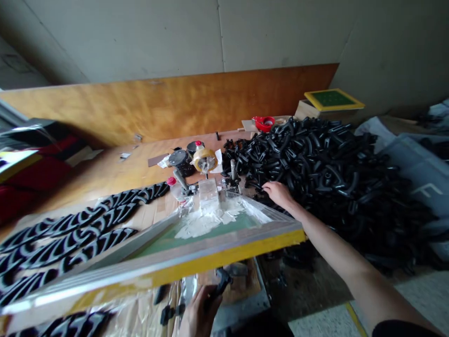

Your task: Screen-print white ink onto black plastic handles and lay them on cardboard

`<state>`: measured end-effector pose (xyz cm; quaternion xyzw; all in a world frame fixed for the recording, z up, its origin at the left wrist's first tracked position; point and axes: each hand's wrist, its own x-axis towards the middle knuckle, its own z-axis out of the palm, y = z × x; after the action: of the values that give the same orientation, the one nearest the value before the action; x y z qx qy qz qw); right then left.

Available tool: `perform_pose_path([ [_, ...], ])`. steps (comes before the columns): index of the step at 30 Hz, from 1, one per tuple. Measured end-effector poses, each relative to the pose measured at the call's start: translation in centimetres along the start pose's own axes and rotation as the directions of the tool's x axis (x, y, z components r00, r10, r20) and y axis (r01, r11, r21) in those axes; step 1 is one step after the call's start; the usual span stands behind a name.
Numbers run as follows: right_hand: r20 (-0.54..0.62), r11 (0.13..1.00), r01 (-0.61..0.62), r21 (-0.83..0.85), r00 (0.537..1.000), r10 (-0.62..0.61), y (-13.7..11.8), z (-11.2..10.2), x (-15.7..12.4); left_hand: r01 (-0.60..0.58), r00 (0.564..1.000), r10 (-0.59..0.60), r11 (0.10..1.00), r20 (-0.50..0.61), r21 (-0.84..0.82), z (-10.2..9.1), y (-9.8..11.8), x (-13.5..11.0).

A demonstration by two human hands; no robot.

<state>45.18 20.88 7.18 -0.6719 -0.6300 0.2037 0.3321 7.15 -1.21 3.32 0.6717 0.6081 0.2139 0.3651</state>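
My right hand (278, 193) reaches out to the near edge of a big heap of black curved plastic parts (326, 164), fingers curled onto one of them. My left hand (200, 309) is low, under the raised screen-printing frame (224, 255), and grips a black plastic part (220, 283). The frame is yellow-edged with a green mesh smeared with white ink (210, 217), and it tilts up from its hinge clamps (210, 187).
Printed black parts (80, 229) lie in rows on the wooden table at left. Behind the frame stand a tape roll (205, 160), a dark can (180, 160) and a small bottle (174, 187). A red tape holder (264, 122) and a second green screen (333, 99) sit far back.
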Motion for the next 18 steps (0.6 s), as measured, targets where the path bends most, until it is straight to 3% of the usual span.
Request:
perform_pose_path([
  [2, -0.063, 0.943, 0.071, -0.326, 0.993, -0.097, 1.8, -3.6, -2.2, -0.106, 0.992, 0.107, 0.994, 0.068, -0.01, 0.6, 3.2, 2.2],
  [4, -0.116, 0.87, 0.059, -0.49, 0.984, -0.133, 3.1, -6.5, -3.8, -0.222, 0.967, 0.224, 0.975, 0.119, -0.03, 1.6, 6.4, 4.7],
  [7, -0.193, 0.824, 0.005, -0.566, 0.971, -0.139, 4.2, -9.0, -5.3, -0.299, 0.944, 0.305, 0.952, 0.129, -0.058, 3.8, 10.3, 8.9],
  [10, -0.23, 0.828, -0.027, -0.561, 0.965, -0.124, 4.5, -9.7, -6.6, -0.284, 0.946, 0.295, 0.954, 0.133, -0.099, 6.0, 13.0, 12.2],
  [14, -0.122, 0.824, 0.059, -0.564, 0.981, -0.154, 3.7, -8.8, -8.8, -0.333, 0.928, 0.343, 0.939, 0.142, -0.089, 6.9, 13.5, 12.8],
  [18, 0.016, 0.779, 0.16, -0.606, 0.982, -0.189, 2.0, -6.7, -11.8, -0.34, 0.929, 0.352, 0.933, 0.11, -0.113, 4.8, 10.9, 9.4],
])
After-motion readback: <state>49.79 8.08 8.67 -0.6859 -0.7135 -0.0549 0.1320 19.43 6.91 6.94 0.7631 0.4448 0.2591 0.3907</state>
